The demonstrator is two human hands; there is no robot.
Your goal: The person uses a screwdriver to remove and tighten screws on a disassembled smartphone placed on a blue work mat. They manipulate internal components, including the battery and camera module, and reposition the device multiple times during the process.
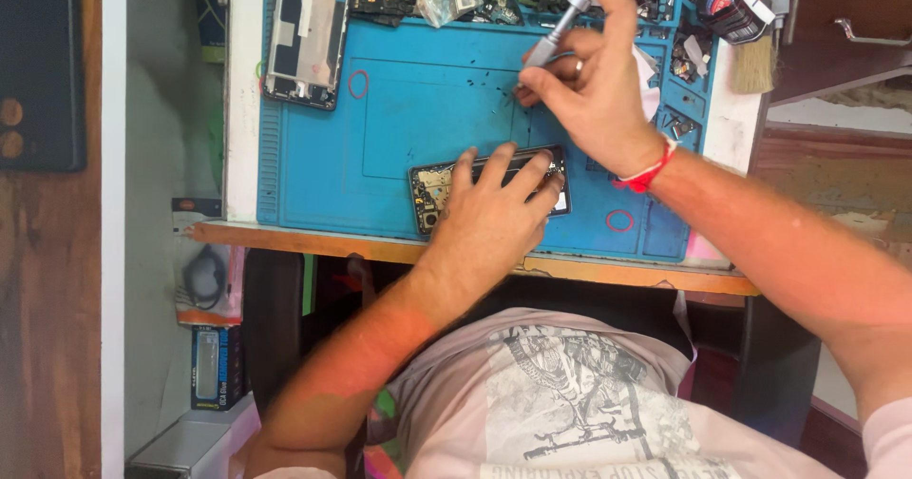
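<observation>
Opened dark smartphone with its back cover off [437, 189] lay flat on the blue silicone work mat [399, 99], pinned under the left hand's [494, 215] spread, unclenched fingers. Right hand [594, 89] pinched a slim silver metal screwdriver [556, 30] just beyond those fingertips.

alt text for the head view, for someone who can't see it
A person's left hand presses flat on an opened phone on a blue repair mat, while the right hand holds a small screwdriver above it. Another phone frame lies upper left.
</observation>
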